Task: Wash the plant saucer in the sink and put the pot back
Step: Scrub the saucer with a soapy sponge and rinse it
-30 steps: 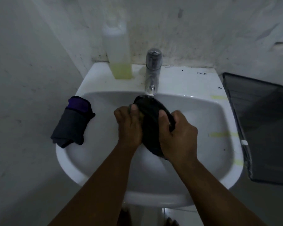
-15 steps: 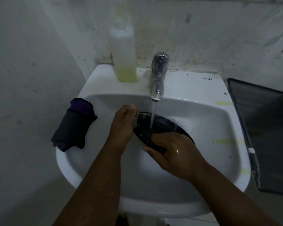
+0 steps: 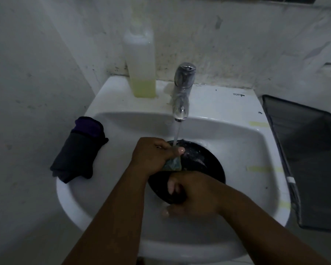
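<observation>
White sink, wall-mounted, taken as ref for everything. Walls behind and left of sink pale, stained, scuffed. Dark mesh tray just off sink's right rim, lying at an angle, white tag on its near-left edge. Two bare forearms come in from bottom of view over sink's front rim. Dark rolled cloth w/ purple band at its far end, draped over sink's left rim, part hanging outside. Tall clear bottle upright on sink's back ledge, left of tap, yellow-green liquid low down in it, rest looks empty. Black plant saucer inside sink bowl, centre-right, tilted, wet sheen on upper face. Chrome tap at middle of sink's back ledge, running; water stream drops onto far edge of saucer right by left thumb. Right hand at near edge of saucer, fingers curled round rim, gripping it; one fingertip shows under the saucer vs bowl. Left hand over saucer's left-far part, fingers curled tight round a small greenish sponge, pressed on saucer face. Yellowish tape strips on sink's right rim, several. Small "TOTO" mark on sink's back ledge, right of tap. Pot not seen.
</observation>
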